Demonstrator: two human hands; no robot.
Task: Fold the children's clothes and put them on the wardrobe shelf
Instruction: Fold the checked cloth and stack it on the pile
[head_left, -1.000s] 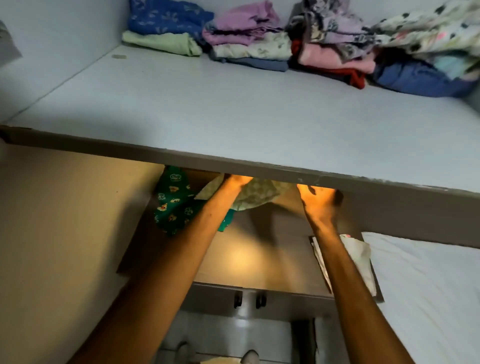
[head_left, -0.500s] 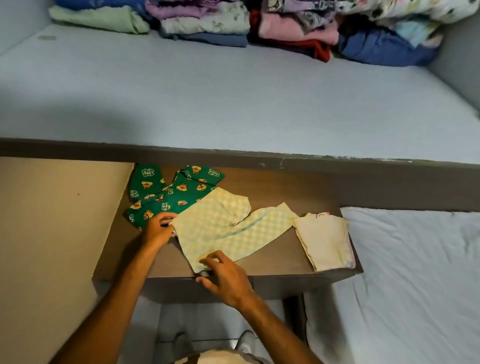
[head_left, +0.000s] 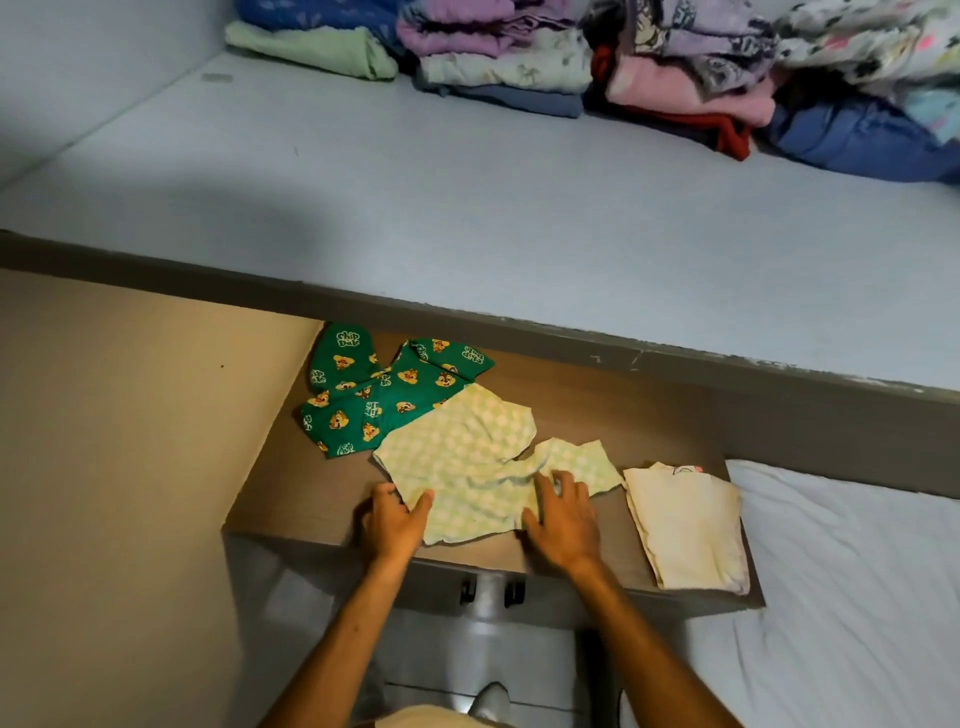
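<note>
A pale green checked pair of children's shorts lies spread on the brown cabinet top. My left hand rests on its near left corner, thumb on the cloth. My right hand presses with spread fingers on its right leg. A green cartoon-print garment lies behind the shorts, partly under them. A folded cream garment sits at the cabinet's right end. Above is the grey wardrobe shelf, with stacks of folded clothes along its back.
A white bed sheet lies to the right of the cabinet. A beige wall stands on the left. The shelf's front edge overhangs the cabinet's back. My feet show on the floor below.
My left hand has slid from the shorts' far left edge to the near left corner. My right hand has moved right onto the shorts' right leg. Earlier both hands reached under the shelf.
</note>
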